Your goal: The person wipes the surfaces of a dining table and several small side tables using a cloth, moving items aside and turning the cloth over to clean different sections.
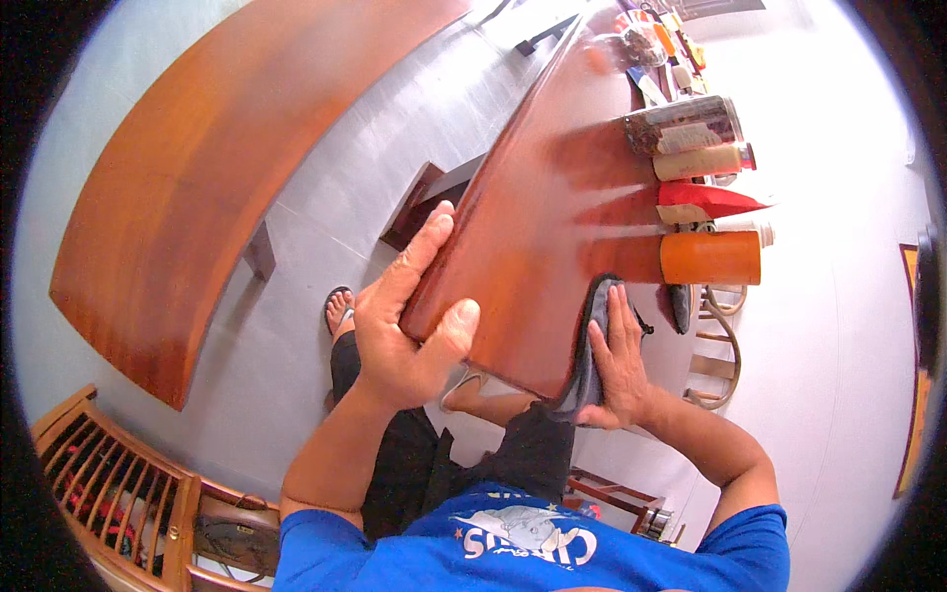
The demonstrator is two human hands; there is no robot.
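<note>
A reddish-brown polished wooden table (510, 296) stretches away before me. At its near left corner is my left hand (403, 322), fingers stretched along the long edge and thumb spread over the top, holding no loose object. My right hand (621, 362) lies nearly flat on a dark grey cloth (584, 362) with a black border, pressing it against the tabletop near the right side. The palm hides part of the cloth. Just beyond that hand stands an orange cylindrical container (710, 257), reflected in the glossy wood.
Along the table's right side stand a red packet (699, 200), a beige bottle (699, 163) and a clear jar (684, 126) with dark contents. A second wooden table (192, 185) is across the floor at left. A slatted wooden bench (118, 488) is at lower left, a chair (714, 370) at right.
</note>
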